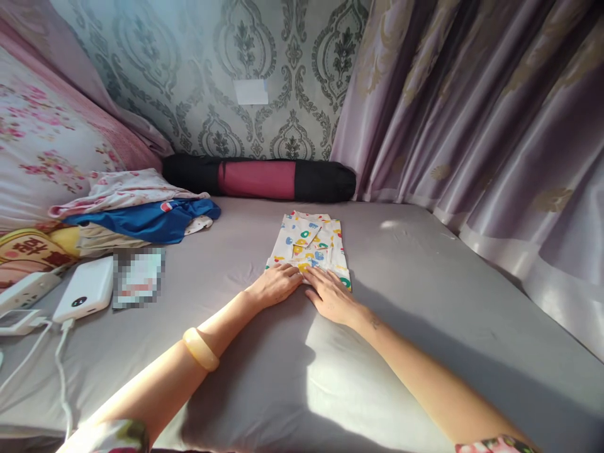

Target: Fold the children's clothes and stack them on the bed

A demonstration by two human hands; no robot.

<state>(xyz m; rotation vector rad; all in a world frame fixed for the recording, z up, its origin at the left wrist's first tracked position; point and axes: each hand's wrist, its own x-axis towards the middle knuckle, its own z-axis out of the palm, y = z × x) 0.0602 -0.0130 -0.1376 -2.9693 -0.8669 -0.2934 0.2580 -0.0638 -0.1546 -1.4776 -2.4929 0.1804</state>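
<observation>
Floral sleeves [120, 435] edged the bottom of the view, bare forearms reaching out of them across the grey bed [425, 264]. On the far left stood white fabric [38, 119] printed with pink flowers, and nearer lay a power strip [28, 290], a charger [19, 322] and a white power bank [87, 289] with a cable [63, 377] plugged into its near end. Just beside the power bank lay a small packet [139, 280] (pixelated, so its print could not be read), and behind these sat a heap of clothes [141, 220], blue cloth among them. A yellowish bangle [201, 349] circled the left forearm. Along the patterned wall [189, 69] rested a black and dark red roll [257, 179]. Near the middle of the bed a printed shirt [306, 236] lay folded, and the left hand [278, 283] rested on its near edge, fingers together and a little bent; whether they pinched the cloth could not be told. Fingertips nearly meeting it, the right hand [330, 296] lay on the same edge, fingers almost straight, thumb apart. Farther right hung a mauve curtain [448, 113], its hem by the bed.
</observation>
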